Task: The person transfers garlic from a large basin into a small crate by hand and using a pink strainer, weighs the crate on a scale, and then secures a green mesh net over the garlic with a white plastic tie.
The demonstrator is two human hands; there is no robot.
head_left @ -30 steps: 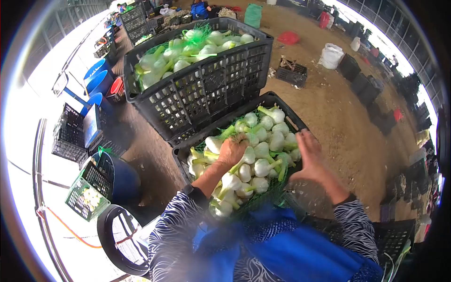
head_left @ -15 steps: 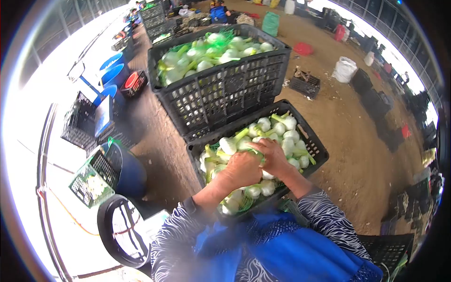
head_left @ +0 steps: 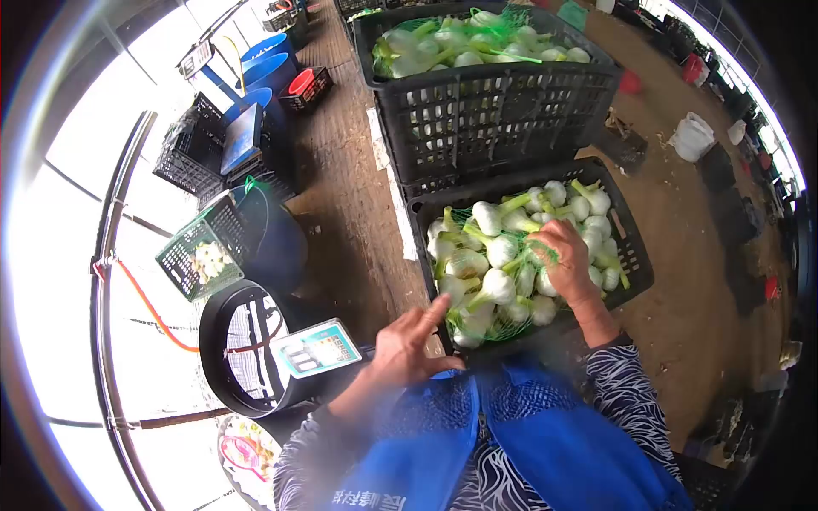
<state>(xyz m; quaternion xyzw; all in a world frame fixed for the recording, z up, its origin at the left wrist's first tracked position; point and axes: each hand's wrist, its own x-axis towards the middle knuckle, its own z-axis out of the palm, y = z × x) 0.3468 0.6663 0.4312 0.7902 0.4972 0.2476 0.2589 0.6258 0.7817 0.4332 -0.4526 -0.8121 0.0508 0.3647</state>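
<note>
A black crate [head_left: 637, 255] in front of me holds white bulbs [head_left: 499, 250] with green stems, some of them inside green netting. My right hand [head_left: 562, 255] is closed on a bunch of the green net [head_left: 542, 252] above the bulbs. My left hand [head_left: 412, 341] is off the bulbs, at the crate's near left corner, with thumb and fingers spread and nothing in it. Behind stands a taller black crate [head_left: 503, 106], also full of bulbs under green net.
A digital display [head_left: 317, 347] sits left of my left hand beside a black round frame [head_left: 223, 375]. Farther left are a green basket [head_left: 198, 260], a platform scale [head_left: 243, 140], blue barrels [head_left: 269, 70] and a red bucket [head_left: 302, 82]. A white sack [head_left: 691, 138] lies at the right.
My left hand has let go and moved left and down off the bulbs, its fingers now spread. My right hand stays on the net. The view has shifted, so the crates appear farther right.
</note>
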